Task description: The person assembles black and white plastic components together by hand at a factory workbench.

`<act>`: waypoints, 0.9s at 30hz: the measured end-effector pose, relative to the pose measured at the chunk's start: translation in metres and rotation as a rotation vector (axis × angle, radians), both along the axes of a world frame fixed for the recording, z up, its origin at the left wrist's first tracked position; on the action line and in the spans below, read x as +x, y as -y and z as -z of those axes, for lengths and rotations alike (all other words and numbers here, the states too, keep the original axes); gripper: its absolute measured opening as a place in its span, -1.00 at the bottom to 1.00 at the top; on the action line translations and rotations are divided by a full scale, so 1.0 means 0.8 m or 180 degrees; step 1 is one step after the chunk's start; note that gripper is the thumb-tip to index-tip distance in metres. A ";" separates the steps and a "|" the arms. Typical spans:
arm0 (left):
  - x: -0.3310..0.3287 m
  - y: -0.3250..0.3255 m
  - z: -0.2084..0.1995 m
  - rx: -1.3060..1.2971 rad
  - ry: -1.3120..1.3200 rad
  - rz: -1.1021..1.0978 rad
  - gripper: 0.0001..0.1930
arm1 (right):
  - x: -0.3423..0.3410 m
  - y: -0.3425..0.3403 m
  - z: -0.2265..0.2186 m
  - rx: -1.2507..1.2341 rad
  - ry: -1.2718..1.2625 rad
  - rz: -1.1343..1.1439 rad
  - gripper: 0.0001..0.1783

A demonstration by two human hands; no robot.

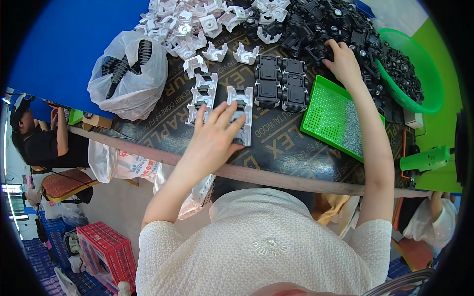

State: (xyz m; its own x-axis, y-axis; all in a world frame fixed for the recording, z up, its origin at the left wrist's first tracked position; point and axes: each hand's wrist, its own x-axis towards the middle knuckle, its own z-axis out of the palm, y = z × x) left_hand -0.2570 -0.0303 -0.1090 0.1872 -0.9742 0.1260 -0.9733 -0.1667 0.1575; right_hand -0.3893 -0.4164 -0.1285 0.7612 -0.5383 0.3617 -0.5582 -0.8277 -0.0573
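Note:
My left hand (216,132) lies spread over a column of white plastic housings (247,92) that have dark pieces set in them. Its fingers are apart and touch these housings. Just left of it runs a second such column (201,101). My right hand (343,61) reaches into a heap of black plastic car-like parts (316,27) at the far right. Thumb and forefinger there are apart, at the heap's edge, and no part is seen held. Between the hands sits a block of black wheeled units (281,83), lined up in two columns.
White housings (192,22) are heaped at the back. A plastic bag (128,74) holds black ribbed parts at left. Right of centre stands a green tray (323,111) of small metal pieces; beyond it, a green basket (424,74) of black parts. A green power screwdriver (424,159) lies far right.

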 end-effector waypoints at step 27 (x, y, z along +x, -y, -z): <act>0.003 0.325 0.005 -0.0351 0.0465 0.0398 -0.43 | -0.119 -0.260 -0.032 0.1514 0.1891 -0.0388 -0.86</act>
